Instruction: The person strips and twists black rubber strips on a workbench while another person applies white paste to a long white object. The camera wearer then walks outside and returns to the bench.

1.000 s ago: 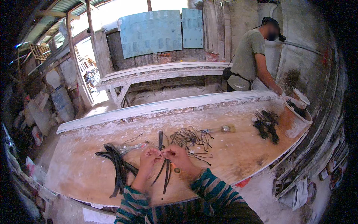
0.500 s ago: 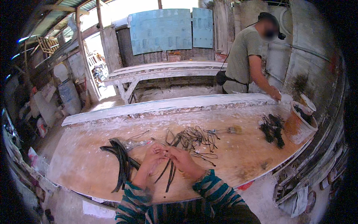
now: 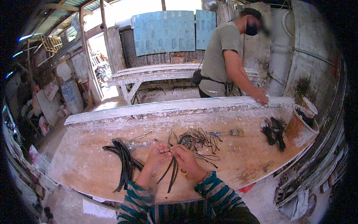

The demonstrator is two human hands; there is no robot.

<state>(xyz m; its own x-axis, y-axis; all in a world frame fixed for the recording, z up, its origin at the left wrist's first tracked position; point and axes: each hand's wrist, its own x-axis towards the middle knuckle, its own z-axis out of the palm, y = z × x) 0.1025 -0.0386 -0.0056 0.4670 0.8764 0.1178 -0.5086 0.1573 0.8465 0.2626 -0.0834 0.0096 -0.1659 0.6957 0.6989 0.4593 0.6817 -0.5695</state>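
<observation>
Over the wooden tabletop, my left hand (image 3: 158, 156) and my right hand (image 3: 185, 159) meet, their fingertips pinching a thin black cord (image 3: 169, 150) between them. Most of that cord is hidden by the fingers. Loose black strips (image 3: 173, 174) lie beneath my right hand. To the left of my hands is a curved bundle of wider black strips (image 3: 122, 162). Just beyond my right hand spreads a tangled pile of thin black cords, some knotted (image 3: 201, 139).
A paintbrush (image 3: 236, 132) lies right of the pile. Farther right are a dark cord bundle (image 3: 274, 130) and a dusty orange bucket (image 3: 304, 130). A white-coated ledge (image 3: 167, 108) runs along the table's far side, where a masked co-worker (image 3: 223, 56) stands with hands on it.
The co-worker has shifted left, and their hands now rest farther left on the ledge. My hands stay together, with the fingers slightly rearranged. The view has turned a little.
</observation>
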